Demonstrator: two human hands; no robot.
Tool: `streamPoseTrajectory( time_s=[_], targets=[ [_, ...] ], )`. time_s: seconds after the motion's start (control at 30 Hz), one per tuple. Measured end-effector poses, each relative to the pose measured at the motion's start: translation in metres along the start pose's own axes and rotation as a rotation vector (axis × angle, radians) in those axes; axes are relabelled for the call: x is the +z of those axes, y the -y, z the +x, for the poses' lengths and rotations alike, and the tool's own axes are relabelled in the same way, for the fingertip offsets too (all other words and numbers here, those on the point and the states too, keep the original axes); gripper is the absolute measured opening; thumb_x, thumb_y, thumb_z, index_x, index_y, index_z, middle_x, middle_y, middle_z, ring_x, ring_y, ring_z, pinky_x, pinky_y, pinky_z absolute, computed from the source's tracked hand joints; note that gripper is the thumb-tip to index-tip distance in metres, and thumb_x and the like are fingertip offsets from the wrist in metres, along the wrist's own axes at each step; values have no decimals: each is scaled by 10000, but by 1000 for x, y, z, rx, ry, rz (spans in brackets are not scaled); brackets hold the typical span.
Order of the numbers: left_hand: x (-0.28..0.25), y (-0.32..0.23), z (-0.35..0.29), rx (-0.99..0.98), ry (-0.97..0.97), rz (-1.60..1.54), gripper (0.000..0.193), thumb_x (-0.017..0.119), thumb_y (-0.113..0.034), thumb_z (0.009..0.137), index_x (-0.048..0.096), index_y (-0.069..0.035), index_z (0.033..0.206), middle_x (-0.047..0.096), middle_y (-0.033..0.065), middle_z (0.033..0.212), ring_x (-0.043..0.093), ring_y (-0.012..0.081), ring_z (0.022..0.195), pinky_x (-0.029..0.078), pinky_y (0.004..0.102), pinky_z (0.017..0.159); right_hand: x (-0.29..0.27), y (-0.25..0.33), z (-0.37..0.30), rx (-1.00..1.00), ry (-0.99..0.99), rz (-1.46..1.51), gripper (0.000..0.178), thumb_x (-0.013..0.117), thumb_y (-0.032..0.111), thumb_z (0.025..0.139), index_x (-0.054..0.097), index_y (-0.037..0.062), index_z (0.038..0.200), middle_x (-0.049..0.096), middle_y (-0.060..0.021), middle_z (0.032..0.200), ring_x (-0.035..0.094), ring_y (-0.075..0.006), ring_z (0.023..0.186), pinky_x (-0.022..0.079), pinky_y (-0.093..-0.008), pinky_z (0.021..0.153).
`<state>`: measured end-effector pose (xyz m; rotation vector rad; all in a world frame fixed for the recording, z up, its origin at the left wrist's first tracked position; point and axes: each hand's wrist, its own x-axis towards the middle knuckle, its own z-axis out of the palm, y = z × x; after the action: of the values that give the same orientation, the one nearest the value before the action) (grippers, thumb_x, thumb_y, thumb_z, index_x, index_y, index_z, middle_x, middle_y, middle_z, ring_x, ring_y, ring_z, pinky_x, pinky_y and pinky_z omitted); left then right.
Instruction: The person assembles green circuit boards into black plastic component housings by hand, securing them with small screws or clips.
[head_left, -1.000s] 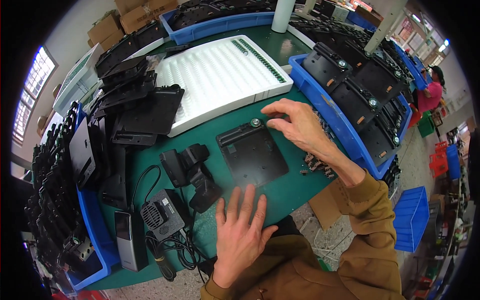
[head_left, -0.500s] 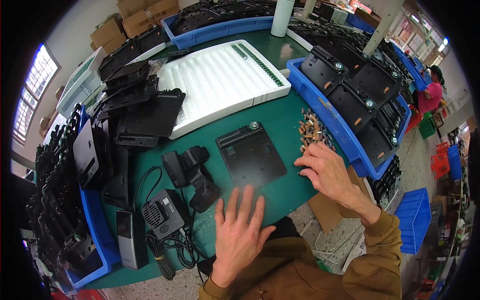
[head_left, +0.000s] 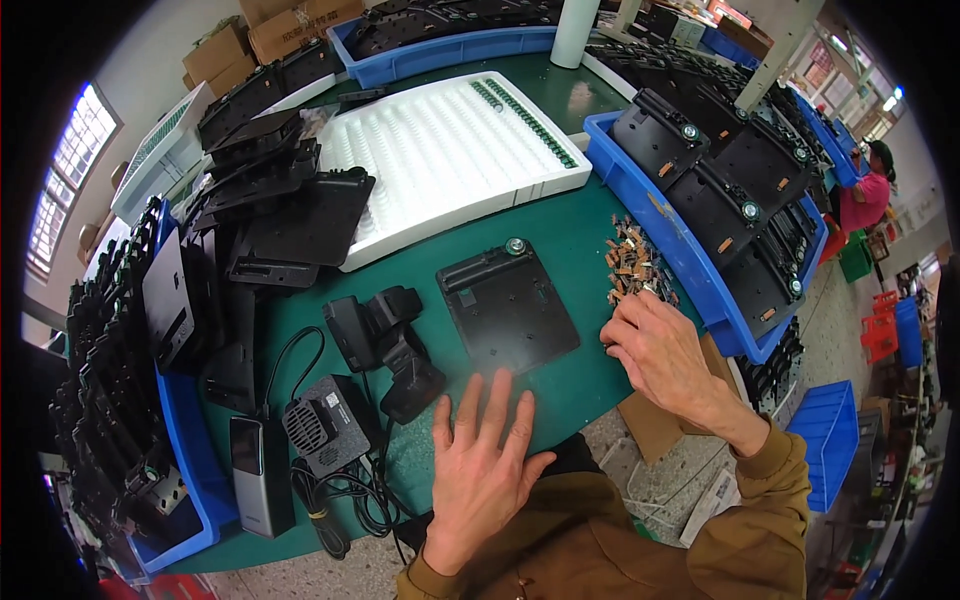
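A flat black plastic panel (head_left: 510, 318) lies on the green table, a round silver part at its top corner. My left hand (head_left: 484, 468) is open, its fingers spread just at the panel's near edge. To the right, my right hand (head_left: 668, 358) is closed at the near end of a pile of small orange-brown connectors (head_left: 632, 262) with short dark leads. Its thumb and fingers are bent together; whatever they pinch is hidden.
A white tray (head_left: 430, 170) with a row of small green parts stands behind the panel. A blue bin (head_left: 655, 215) of black panels is at right. Left are stacked black panels (head_left: 290, 225), a black device (head_left: 385, 345), a speaker-like box (head_left: 330, 425) and coiled cables (head_left: 345, 500).
The fingers of my right hand have drawn closer together at the pile's near end. My left hand stays spread by the panel. The whole view has shifted slightly.
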<state>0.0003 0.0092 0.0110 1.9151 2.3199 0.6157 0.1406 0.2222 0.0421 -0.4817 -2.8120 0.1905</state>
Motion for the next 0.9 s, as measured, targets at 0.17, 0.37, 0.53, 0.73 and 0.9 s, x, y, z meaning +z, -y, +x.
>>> streamPoseTrajectory(
  time_s=[0.17,0.37,0.53,0.73,0.9],
  targets=[
    [1,0,0,-2,0,-9,666,715,-429,807,567,-70,1348,402,157,1526,382,399,1368,286,575,1112,-6,4,1,-28,-50,-15,102,731,70,761,638,40,790,580,-53,781,567,-259,797,466,-375,660],
    [0,0,-1,-14,7,-17,688,729,-418,793,558,-71,1362,403,153,1527,387,401,1363,287,578,1112,-2,0,25,475,3,734,84,686,63,820,667,-4,867,626,-63,660,594,-166,606,464,-320,571],
    [0,0,0,-17,18,-10,692,717,-431,801,553,-73,1371,396,146,1536,384,402,1366,282,580,1116,-2,-5,27,437,-21,650,130,688,52,810,685,-4,926,652,-78,765,610,-173,662,474,-311,615],
    [0,0,0,-18,18,-12,683,711,-435,806,557,-79,1368,393,146,1538,382,401,1368,280,581,1118,7,5,10,75,-15,188,298,760,40,713,708,50,1007,631,-79,859,594,-286,837,494,-379,721],
    [0,0,0,-17,13,-15,678,711,-436,806,560,-78,1362,392,148,1537,377,400,1373,280,582,1117,9,2,11,56,-2,196,235,737,22,734,703,45,965,646,-77,855,593,-275,815,492,-378,707]
  ],
)
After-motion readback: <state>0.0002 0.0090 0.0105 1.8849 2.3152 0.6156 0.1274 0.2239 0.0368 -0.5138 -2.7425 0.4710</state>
